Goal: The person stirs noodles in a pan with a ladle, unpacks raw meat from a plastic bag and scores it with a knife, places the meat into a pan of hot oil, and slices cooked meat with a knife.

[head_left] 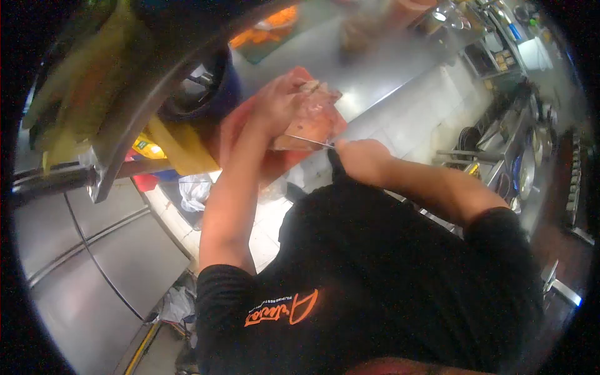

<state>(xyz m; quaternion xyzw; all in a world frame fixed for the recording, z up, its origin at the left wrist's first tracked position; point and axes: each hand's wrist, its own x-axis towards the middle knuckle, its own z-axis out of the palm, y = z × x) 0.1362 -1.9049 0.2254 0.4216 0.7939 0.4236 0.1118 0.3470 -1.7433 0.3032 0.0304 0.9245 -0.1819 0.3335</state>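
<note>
Black shirt (387, 256) reads "FILIPINO" while my right hand (364, 161) grasps a knife (307, 139) and my left hand (278, 111) touches meat (315, 119), its grip indiscernible.

Bench: steel counter (387, 59), bare and shiny towards its edge. Directly on it, near end: red board (234, 127), carrying one piece of raw meat (319, 115), pinkish. Farther along: green board (258, 55) with a spread of orange pieces (273, 26) on top. Two boards lie apart. Far-end items too blurred to identify.
</note>
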